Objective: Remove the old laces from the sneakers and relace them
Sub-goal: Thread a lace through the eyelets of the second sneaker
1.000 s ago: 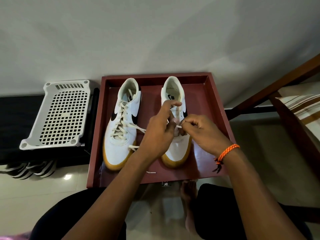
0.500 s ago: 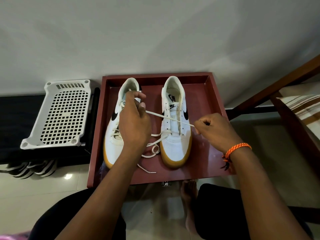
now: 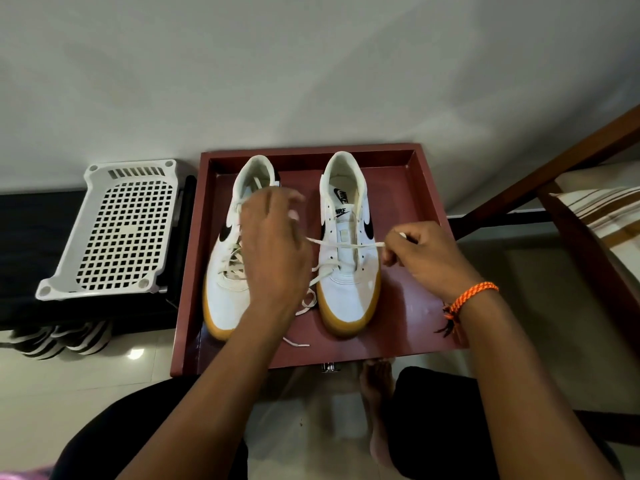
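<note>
Cream lace [image 3: 341, 244] runs crosswise over the tongue of the right-hand sneaker [image 3: 348, 258], which stands toe toward the person in the maroon wooden tray [image 3: 429, 209]. The right hand [image 3: 420, 258] pinches one end of the lace just outside the shoe's right edge, fingers curled on it. The other end leads left toward the left hand [image 3: 273, 251], which hovers over the left-hand sneaker [image 3: 230, 271]; it is motion-blurred, so whether those fingers grip the lace cannot be told. The stretch lies side to side, at right angles to the shoe's length, so the next pull likely goes sideways, and the right hand is nearer the open eyelets. Loose lace loops [image 3: 306, 303] trail between the two shoes.
</note>
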`<act>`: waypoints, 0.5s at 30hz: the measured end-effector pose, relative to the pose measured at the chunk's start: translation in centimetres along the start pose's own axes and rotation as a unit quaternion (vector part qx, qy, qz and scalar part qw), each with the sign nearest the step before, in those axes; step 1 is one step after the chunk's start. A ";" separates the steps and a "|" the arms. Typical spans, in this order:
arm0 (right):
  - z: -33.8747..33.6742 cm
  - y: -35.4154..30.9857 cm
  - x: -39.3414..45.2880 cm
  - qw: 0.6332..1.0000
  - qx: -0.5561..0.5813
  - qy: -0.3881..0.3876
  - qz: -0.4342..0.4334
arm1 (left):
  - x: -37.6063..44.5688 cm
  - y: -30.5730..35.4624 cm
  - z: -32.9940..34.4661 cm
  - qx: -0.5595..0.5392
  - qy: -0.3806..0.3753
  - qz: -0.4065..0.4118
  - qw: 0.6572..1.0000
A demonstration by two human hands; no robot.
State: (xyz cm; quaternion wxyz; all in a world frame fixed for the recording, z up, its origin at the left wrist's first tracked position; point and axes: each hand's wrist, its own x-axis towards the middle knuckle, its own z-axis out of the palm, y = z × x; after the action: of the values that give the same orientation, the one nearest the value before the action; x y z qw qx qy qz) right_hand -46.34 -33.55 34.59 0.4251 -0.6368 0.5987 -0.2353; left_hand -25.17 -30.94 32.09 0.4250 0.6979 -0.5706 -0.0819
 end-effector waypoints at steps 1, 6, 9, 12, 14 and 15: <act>0.2 -0.5 -0.1 0.999 0.029 -0.028 -0.020 | -0.3 0.4 0.3 -0.072 -0.054 0.045 0.995; 1.5 -1.1 -0.1 0.990 0.097 -0.086 -0.056 | -1.9 2.3 1.6 -0.287 -0.232 0.020 0.929; 2.0 -0.6 0.0 0.994 0.058 -0.074 -0.053 | -1.7 1.5 2.2 -0.263 -0.232 -0.026 0.936; 1.7 -0.3 0.1 0.997 0.033 -0.063 -0.038 | -1.0 0.7 2.3 -0.227 -0.205 -0.062 0.950; 0.9 0.1 0.2 0.997 0.031 -0.053 -0.037 | -0.7 0.0 2.3 -0.191 -0.184 -0.070 0.962; 0.6 0.2 0.2 0.998 0.029 -0.050 -0.039 | -0.5 -0.3 2.2 -0.174 -0.184 -0.074 0.965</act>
State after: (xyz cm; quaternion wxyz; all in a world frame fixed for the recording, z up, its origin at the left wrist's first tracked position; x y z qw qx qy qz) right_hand -45.96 -33.61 34.05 0.4633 -0.6582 0.5444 -0.2362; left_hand -26.50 -31.58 30.32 0.4205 0.6264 -0.5628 -0.3377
